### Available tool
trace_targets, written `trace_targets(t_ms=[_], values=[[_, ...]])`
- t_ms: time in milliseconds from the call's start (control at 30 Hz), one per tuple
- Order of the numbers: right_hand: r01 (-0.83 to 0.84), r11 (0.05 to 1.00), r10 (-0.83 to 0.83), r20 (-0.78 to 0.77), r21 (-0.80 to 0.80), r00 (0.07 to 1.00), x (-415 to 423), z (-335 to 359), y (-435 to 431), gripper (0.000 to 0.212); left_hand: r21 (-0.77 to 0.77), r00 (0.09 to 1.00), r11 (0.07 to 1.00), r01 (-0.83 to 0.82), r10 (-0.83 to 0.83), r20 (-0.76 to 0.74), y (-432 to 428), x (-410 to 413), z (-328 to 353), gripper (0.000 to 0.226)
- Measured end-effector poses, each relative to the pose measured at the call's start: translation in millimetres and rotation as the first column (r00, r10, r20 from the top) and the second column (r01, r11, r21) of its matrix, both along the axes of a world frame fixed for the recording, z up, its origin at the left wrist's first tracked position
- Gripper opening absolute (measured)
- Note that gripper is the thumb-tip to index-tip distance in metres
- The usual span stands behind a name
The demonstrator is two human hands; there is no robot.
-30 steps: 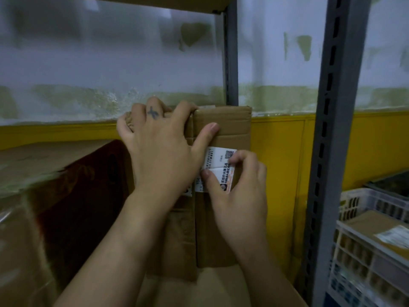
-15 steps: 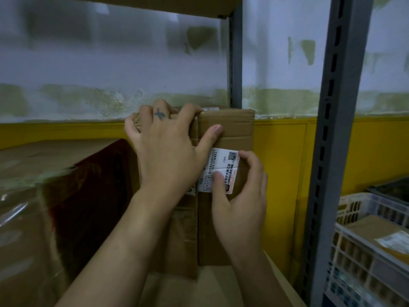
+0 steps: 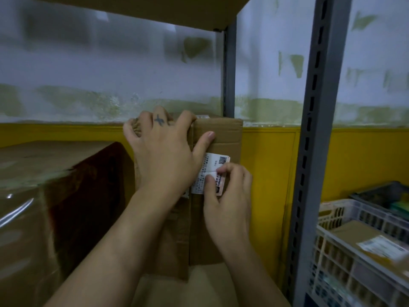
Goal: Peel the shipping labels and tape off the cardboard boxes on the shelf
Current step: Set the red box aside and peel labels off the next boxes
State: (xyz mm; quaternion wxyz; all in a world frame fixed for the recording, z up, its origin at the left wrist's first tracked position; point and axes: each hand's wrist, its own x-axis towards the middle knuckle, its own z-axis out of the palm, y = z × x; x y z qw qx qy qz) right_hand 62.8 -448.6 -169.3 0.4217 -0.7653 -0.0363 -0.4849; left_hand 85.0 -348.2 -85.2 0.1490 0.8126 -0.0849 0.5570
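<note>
Brown cardboard box [image 3: 223, 138], white printed label [image 3: 210, 165], yellow wall panel [image 3: 265, 173].

Label [image 3: 212, 161] print too small to read — left hand [image 3: 163, 156] covers its edge.

Tan shelf board [image 3: 212, 286] framed by grey slotted metal posts [image 3: 314, 151], upper board [image 3: 155, 9] overhead, tall narrow cardboard box [image 3: 223, 138] standing upright on the shelf board by the rear post, large brown box [image 3: 44, 165] with glossy wrap just left of it, same board.
</note>
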Motion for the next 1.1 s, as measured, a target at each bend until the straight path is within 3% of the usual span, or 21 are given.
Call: trace_targets(t_ms=[100, 167, 400, 600, 733, 833, 933, 1100], values=[[-0.006, 1.0, 0.007, 0.033, -0.016, 0.999, -6, -4, -4, 0.057, 0.001, 1.0, 1.0, 0.013, -0.013, -0.007, 4, -3, -1, 0.05], [0.011, 0.999, -0.01, 0.029, -0.047, 1.0, -8, -7, -5, 0.065, 0.0, 1.0, 1.0, 0.015, -0.015, -0.012, 5, -6, -2, 0.049], [0.028, 0.998, -0.023, 0.066, -0.063, 0.998, -9, -6, -12, 0.051, -0.015, 1.0, 1.0, 0.004, -0.004, 0.014, 4, -4, -2, 0.047], [0.031, 0.998, -0.032, -0.013, -0.052, 0.999, -9, 12, -20, 0.039, -0.015, 1.0, 1.0, -0.025, 0.025, 0.01, 1, 1, -1, 0.047], [-0.058, 0.995, 0.05, -0.096, -0.082, 0.994, -12, 25, -32, 0.037, -0.013, 0.999, 0.999, -0.032, 0.032, -0.004, 3, 0, -1, 0.048], [-0.115, 0.99, 0.108, -0.088, -0.079, 0.99, -17, 38, -46, 0.021, 0.0, 0.999, 0.999, -0.033, 0.033, -0.018, 2, -3, 0, 0.049], [0.017, 0.993, -0.013, 0.035, -0.114, 0.999, -21, 41, -49, 0.013, 0.005, 0.999, 0.999, -0.033, 0.033, -0.027, 1, -5, 1, 0.051], [0.186, 0.966, -0.168, 0.111, -0.18, 0.979, -12, 35, -42, 0.021, 0.015, 0.999, 0.999, -0.031, 0.032, -0.04, 3, -8, 1, 0.053]])
